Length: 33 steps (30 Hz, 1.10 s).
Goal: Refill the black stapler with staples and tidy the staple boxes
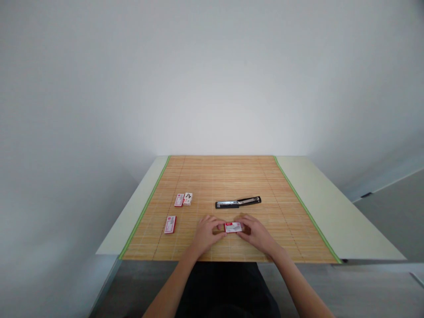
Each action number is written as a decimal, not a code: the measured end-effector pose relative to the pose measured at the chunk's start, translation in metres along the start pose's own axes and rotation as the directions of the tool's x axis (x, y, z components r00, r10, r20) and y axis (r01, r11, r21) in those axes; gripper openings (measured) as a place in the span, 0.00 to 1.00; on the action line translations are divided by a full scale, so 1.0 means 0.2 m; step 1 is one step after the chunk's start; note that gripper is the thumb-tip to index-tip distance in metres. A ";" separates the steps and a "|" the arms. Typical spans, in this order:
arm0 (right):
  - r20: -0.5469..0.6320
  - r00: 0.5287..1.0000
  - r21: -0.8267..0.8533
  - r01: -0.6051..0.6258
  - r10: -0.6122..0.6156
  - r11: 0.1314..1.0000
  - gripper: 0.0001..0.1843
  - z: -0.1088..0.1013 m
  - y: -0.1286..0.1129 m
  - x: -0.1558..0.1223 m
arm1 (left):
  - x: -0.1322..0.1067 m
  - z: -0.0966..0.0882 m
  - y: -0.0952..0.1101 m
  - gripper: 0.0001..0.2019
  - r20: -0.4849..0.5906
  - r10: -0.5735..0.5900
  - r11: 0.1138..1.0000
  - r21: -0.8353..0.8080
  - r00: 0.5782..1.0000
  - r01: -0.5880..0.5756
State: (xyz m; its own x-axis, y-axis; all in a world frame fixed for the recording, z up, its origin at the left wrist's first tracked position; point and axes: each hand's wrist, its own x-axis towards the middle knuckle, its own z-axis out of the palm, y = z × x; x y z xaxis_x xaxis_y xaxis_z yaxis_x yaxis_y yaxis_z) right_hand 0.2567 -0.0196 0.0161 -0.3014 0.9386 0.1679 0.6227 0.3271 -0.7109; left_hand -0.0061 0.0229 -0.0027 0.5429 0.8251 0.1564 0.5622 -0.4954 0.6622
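Observation:
Between my two hands, near the front of the bamboo mat, is a small red and white staple box [233, 227]. My left hand [208, 232] grips its left end with thumb and fingers. At the right end, my right hand [254, 232] holds it the same way, its fingers covering part of that side. Just beyond my hands lies a black stapler [228, 204], spread wide open so that its metal magazine shows. Whether the staple box is open or closed I cannot tell.
On the mat's left side lie a red and white box [170, 224], a similar box [179, 200] farther back, and a small white box [187, 198] against it. The green-edged bamboo mat [225, 172] covers the middle of a white table [334, 212]. A wall rises behind.

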 end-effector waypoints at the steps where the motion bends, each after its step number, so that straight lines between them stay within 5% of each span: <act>1: -0.002 1.000 -0.003 -0.002 0.002 1.000 0.19 0.01 -0.01 0.00 | 0.00 0.00 0.00 0.17 0.005 0.003 1.000 0.000 1.000 -0.003; 9: -0.039 0.999 -0.096 -0.015 0.011 0.995 0.21 0.03 -0.02 0.01 | -0.01 0.02 -0.02 0.21 -0.049 0.004 0.996 -0.085 0.999 -0.008; 16: 0.001 1.000 -0.190 0.021 -0.021 0.982 0.08 0.06 -0.03 0.08 | 0.15 0.01 -0.13 0.17 -0.379 -0.127 0.992 -0.075 0.917 0.106; 19: 0.046 0.996 -0.223 0.084 -0.076 0.971 0.07 0.06 -0.05 0.11 | 0.23 0.01 -0.16 0.22 -0.335 -0.118 0.991 0.022 0.935 0.133; 22: 0.061 0.993 -0.216 0.109 -0.098 0.970 0.06 0.04 -0.07 0.15 | 0.24 0.01 -0.16 0.16 -0.271 -0.115 0.990 0.050 0.956 0.133; 28: -0.069 0.996 -0.173 0.041 -0.053 0.984 0.06 -0.01 -0.05 0.27 | 0.16 0.01 -0.15 0.15 -0.204 -0.096 0.994 0.028 0.974 0.104; 33: 0.008 0.997 -0.238 0.071 -0.071 0.969 0.05 0.00 -0.03 0.35 | 0.13 0.00 -0.13 0.14 -0.166 -0.092 0.995 0.020 0.982 0.096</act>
State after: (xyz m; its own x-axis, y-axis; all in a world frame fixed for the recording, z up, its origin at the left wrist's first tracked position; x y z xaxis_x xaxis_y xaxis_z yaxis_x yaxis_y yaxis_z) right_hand 0.2321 0.0441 0.0320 -0.3507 0.9122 0.2118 0.7537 0.4092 -0.5143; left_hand -0.0065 0.0568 -0.0166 0.3779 0.9007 0.2145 0.6245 -0.4190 0.6591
